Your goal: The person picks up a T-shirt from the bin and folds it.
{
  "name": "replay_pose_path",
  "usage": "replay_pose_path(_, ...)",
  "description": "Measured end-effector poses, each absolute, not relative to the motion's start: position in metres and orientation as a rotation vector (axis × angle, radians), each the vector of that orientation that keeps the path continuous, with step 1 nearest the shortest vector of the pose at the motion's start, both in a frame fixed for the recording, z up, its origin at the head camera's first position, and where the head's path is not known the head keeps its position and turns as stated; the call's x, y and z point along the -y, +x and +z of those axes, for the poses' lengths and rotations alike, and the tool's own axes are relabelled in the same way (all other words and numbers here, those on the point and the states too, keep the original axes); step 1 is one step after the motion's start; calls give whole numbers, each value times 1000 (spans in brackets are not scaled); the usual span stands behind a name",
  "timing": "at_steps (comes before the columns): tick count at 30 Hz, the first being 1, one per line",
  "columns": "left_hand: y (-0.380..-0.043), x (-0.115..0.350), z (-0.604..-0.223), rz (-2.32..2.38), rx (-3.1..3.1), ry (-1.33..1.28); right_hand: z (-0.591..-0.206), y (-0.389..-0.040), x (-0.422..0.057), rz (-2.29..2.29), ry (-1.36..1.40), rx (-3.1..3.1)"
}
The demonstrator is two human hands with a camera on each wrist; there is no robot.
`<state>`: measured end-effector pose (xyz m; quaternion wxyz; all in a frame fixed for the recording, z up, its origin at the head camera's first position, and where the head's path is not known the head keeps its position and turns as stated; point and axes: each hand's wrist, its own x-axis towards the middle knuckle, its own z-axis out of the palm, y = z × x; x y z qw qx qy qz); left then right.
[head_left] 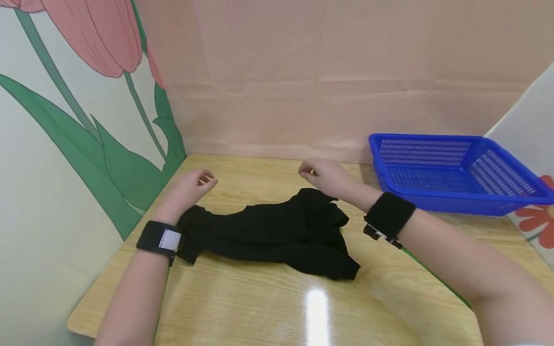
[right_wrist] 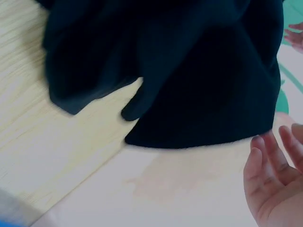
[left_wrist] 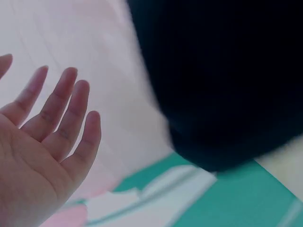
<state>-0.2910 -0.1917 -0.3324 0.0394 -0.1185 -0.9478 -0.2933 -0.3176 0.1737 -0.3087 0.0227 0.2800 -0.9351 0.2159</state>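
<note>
A crumpled black cloth (head_left: 268, 235) lies spread sideways on the wooden table. Beyond its left end is my left hand (head_left: 192, 187), fingers loosely bent; the left wrist view shows the palm of that hand (left_wrist: 42, 165) bare, apart from the dark cloth (left_wrist: 222, 80). My right hand (head_left: 326, 178) hovers just past the cloth's far right edge. From the right wrist, the bent fingers of this hand (right_wrist: 279, 184) appear beside a corner of the cloth (right_wrist: 203, 113), with no fold between them. Whether a fingertip touches the edge I cannot tell.
A blue plastic basket (head_left: 450, 202) with slotted walls stands at the back right of the wooden table (head_left: 242, 298). Behind runs a pinkish sheet (head_left: 277, 86); a tulip-printed panel (head_left: 56, 144) borders the left side. Each wrist wears a black band (head_left: 389, 216).
</note>
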Motion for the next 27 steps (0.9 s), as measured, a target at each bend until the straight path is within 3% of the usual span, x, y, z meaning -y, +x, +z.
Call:
replay_pose_path(15,-318,105,-341,-644,3086,-639,-366,-278,-254,581,726,2898)
replay_pose_path(27,-338,71,-372,-358,3281,-922,-412,-292,-277,961,891,2974)
